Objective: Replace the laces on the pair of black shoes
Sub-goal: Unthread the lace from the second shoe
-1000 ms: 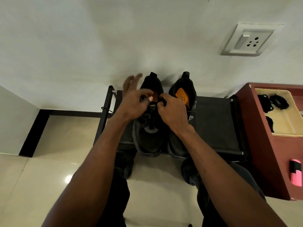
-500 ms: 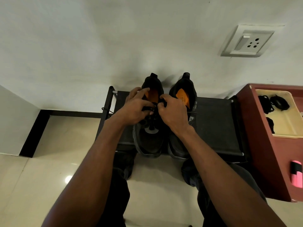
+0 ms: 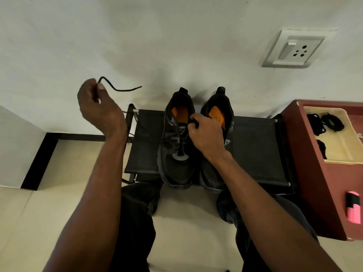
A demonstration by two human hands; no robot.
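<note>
Two black shoes with orange insoles stand side by side on a low black rack (image 3: 255, 150), toes toward me. My left hand (image 3: 98, 107) is raised up and to the left of the left shoe (image 3: 176, 154), gripping the end of a black lace (image 3: 119, 88) whose free tip sticks out to the right. The lace runs down from that hand to the left shoe's eyelets. My right hand (image 3: 206, 134) pinches the lace at the top of the left shoe's tongue and covers part of the right shoe (image 3: 220, 114).
A dark red cabinet (image 3: 318, 193) stands at the right, with a cream tray (image 3: 341, 146) on top holding black laces (image 3: 324, 122). A pink and black object (image 3: 353, 209) hangs on its side. A wall socket (image 3: 294, 50) is above. My knees rest on the pale floor.
My left hand left the left shoe and swung up and to the left, drawing a length of black lace out with it. My right hand stayed at the shoe's tongue.
</note>
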